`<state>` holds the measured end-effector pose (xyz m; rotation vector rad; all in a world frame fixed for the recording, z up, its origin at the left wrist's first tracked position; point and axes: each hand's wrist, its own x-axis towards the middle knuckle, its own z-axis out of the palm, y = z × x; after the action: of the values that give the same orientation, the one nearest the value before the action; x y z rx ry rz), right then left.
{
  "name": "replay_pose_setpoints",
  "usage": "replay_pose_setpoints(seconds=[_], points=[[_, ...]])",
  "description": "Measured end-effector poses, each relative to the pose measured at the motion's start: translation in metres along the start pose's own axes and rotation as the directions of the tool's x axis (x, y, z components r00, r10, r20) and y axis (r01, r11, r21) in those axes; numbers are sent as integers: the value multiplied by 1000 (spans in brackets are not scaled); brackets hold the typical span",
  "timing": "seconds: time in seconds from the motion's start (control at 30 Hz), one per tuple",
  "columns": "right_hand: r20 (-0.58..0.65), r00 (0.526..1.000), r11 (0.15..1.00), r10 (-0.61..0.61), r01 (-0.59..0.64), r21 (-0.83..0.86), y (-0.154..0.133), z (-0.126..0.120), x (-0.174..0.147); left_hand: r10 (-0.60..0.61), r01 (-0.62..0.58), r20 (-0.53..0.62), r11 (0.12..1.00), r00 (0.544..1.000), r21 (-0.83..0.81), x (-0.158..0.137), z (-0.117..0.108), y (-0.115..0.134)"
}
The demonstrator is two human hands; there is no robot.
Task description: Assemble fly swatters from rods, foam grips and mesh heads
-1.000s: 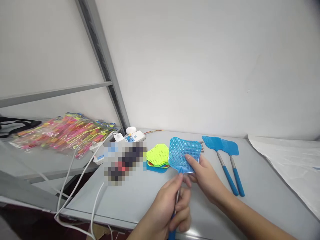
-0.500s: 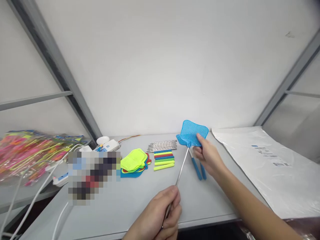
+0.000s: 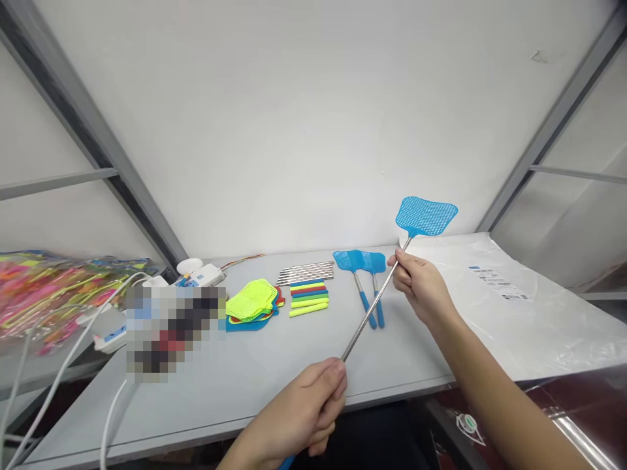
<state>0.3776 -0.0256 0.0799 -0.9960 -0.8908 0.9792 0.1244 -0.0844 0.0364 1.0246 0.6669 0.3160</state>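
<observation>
A fly swatter with a blue perforated head [image 3: 426,217] and a thin metal rod [image 3: 368,314] slants across the view, head up to the right. My left hand [image 3: 308,408] is closed round the lower end of the rod, and a bit of blue shows beneath it at the bottom edge. Just under the head, my right hand [image 3: 416,277] pinches the rod between thumb and fingers. Behind the rod, two blue fly swatters [image 3: 360,260] with blue grips lie side by side on the grey table [image 3: 215,391], their heads overlapping.
Left of them lie metal rods [image 3: 306,273], coloured grip sleeves [image 3: 309,303] and stacked swatter heads [image 3: 252,300]. A power strip [image 3: 206,275], cables and a blurred-out patch are farther left, beside bagged colourful items [image 3: 59,300]. A white plastic package [image 3: 539,313] covers the right side.
The swatter's head has risen to the right, away from the two lying swatters. My right hand has moved from the head to the rod just below it. The view has shifted slightly.
</observation>
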Motion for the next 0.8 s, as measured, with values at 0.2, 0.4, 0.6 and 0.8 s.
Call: replay_pose_setpoints(seconds=[0.2, 0.4, 0.6, 0.8], points=[[207, 953, 974, 220, -203, -103, 35, 16, -51, 22, -6, -70, 977, 997, 212, 3, -1, -4], [-61, 995, 994, 84, -80, 77, 18, -25, -25, -16, 81, -146, 889, 989, 450, -11, -11, -7], [-65, 993, 989, 99, -91, 120, 25, -28, -28, 198, 15, -187, 647, 962, 763, -22, -12, 9], [110, 980, 986, 163, -167, 25, 33, -2, -59, 277, 94, -253, 482, 927, 871, -24, -17, 19]])
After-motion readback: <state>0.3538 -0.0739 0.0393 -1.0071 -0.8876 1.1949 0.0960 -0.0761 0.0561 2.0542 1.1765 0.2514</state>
